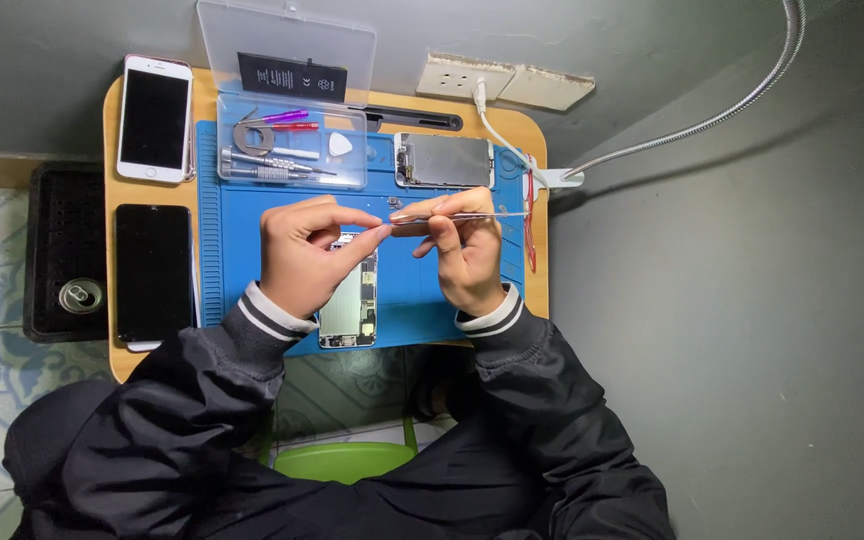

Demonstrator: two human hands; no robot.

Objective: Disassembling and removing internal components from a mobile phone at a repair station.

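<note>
Tweezers [472,215] above blue mat [412,285]

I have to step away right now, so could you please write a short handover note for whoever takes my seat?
Right hand: holds thin metal tweezers level above the mat.
Left hand: fingers pinched at the tweezers' tip; anything held there is too small to tell.
Opened phone lies on the blue mat under the hands, insides exposed; detached screen lies above.
Tool tray is open.
Done: phone opened. Left: reassembly.
</note>
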